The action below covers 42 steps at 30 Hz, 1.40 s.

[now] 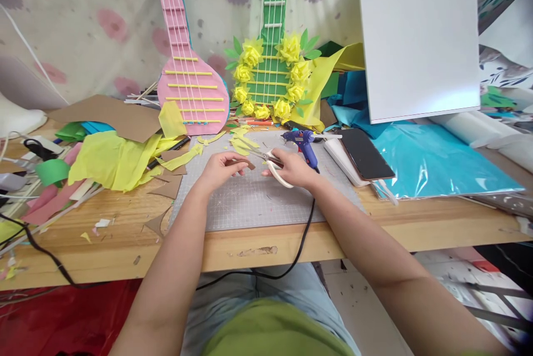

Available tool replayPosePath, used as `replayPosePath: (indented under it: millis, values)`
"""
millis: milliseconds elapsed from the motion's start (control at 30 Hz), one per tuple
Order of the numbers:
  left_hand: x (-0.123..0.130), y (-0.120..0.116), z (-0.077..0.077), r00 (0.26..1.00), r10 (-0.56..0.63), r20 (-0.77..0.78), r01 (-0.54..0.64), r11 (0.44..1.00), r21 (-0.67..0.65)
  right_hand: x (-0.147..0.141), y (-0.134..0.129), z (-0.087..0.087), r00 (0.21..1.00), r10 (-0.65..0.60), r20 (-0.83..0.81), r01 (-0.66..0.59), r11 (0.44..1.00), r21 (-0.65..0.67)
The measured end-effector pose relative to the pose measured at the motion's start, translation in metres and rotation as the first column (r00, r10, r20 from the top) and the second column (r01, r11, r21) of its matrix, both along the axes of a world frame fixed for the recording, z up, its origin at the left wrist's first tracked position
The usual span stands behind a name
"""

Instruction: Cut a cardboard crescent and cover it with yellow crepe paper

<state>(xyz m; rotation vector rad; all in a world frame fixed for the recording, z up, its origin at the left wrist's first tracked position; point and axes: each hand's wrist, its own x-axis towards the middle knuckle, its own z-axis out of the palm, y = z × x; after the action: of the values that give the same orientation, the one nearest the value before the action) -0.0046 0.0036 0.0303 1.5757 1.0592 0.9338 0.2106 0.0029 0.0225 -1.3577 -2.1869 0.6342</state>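
Observation:
Over the grey cutting mat, my left hand pinches a small strip of brown cardboard whose end sticks out to the right. My right hand holds white-handled scissors. Their blades point up and left, just above the cardboard strip and apart from it as far as I can see. Yellow paper scraps lie behind the blades. A blue glue gun rests on the mat behind my right hand.
A pink paper instrument and a green one with yellow flowers stand at the back. Crumpled yellow paper and brown cardboard lie left. At right are a black phone, blue wrapped sheets and a white board. A black cord crosses the front edge.

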Motion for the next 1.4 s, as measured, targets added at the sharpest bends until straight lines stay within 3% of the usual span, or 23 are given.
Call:
replayPosePath:
  millis: [67,167,233,300,367,433,467,500,533,600,633,700,833,933,1100,1267,1400]
  values:
    - [0.006,-0.001,-0.002,0.999,0.040,0.031,-0.039,0.999,-0.034,-0.012,-0.002,-0.003,0.980,-0.056,-0.190,0.039,0.995,-0.093]
    - [0.014,-0.002,-0.005,0.994,0.073,0.080,-0.067,0.995,-0.079,-0.025,-0.004,-0.006,0.906,-0.043,-0.422,-0.047,0.979,-0.199]
    - [0.016,-0.002,-0.007,0.992,0.077,0.098,-0.070,0.995,-0.076,-0.029,-0.004,-0.008,0.880,-0.062,-0.471,-0.049,0.974,-0.219]
    - [0.015,0.001,-0.007,0.974,0.167,0.156,-0.165,0.986,-0.025,-0.028,-0.002,-0.009,0.871,-0.127,-0.474,0.026,0.977,-0.213]
    - [0.011,0.006,-0.007,0.877,0.389,0.281,-0.419,0.906,0.054,-0.026,0.000,-0.010,0.847,-0.246,-0.472,0.175,0.966,-0.190]
    - [0.007,0.012,-0.008,0.671,0.602,0.434,-0.680,0.732,0.036,-0.025,0.003,-0.011,0.783,-0.376,-0.495,0.341,0.926,-0.165]
    - [0.006,0.014,-0.008,0.581,0.654,0.484,-0.732,0.680,-0.039,-0.024,0.004,-0.012,0.741,-0.422,-0.521,0.403,0.902,-0.158]
    - [0.007,0.015,-0.009,0.533,0.675,0.511,-0.717,0.680,-0.150,-0.025,0.005,-0.013,0.702,-0.451,-0.551,0.444,0.882,-0.156]
    - [0.010,0.015,-0.010,0.533,0.667,0.520,-0.632,0.723,-0.279,-0.026,0.005,-0.014,0.672,-0.461,-0.579,0.462,0.873,-0.158]
    - [0.019,0.012,-0.011,0.613,0.586,0.530,-0.338,0.801,-0.495,-0.028,0.006,-0.017,0.645,-0.453,-0.615,0.453,0.875,-0.170]
    - [0.026,0.009,-0.012,0.653,0.536,0.536,-0.210,0.808,-0.551,-0.030,0.006,-0.018,0.646,-0.445,-0.621,0.438,0.881,-0.176]
    - [0.039,0.002,-0.015,0.703,0.456,0.545,-0.111,0.828,-0.550,-0.034,0.006,-0.021,0.667,-0.417,-0.618,0.387,0.902,-0.190]
    - [0.052,-0.005,-0.021,0.766,0.391,0.511,-0.141,0.877,-0.459,-0.036,0.006,-0.024,0.757,-0.346,-0.554,0.285,0.938,-0.195]
    - [0.051,-0.004,-0.024,0.773,0.388,0.501,-0.179,0.892,-0.414,-0.031,0.005,-0.019,0.844,-0.301,-0.444,0.259,0.953,-0.155]
    - [0.046,0.000,-0.025,0.678,0.391,0.622,-0.181,0.909,-0.375,-0.018,-0.003,-0.005,0.970,-0.228,-0.088,0.226,0.973,-0.037]
    - [0.042,0.004,-0.026,0.575,0.367,0.731,-0.137,0.924,-0.357,-0.019,-0.010,-0.003,0.989,-0.109,0.103,0.101,0.992,0.077]
    - [0.041,0.005,-0.027,0.547,0.379,0.747,-0.127,0.919,-0.374,-0.026,-0.012,-0.004,0.976,-0.116,0.187,0.096,0.989,0.113]
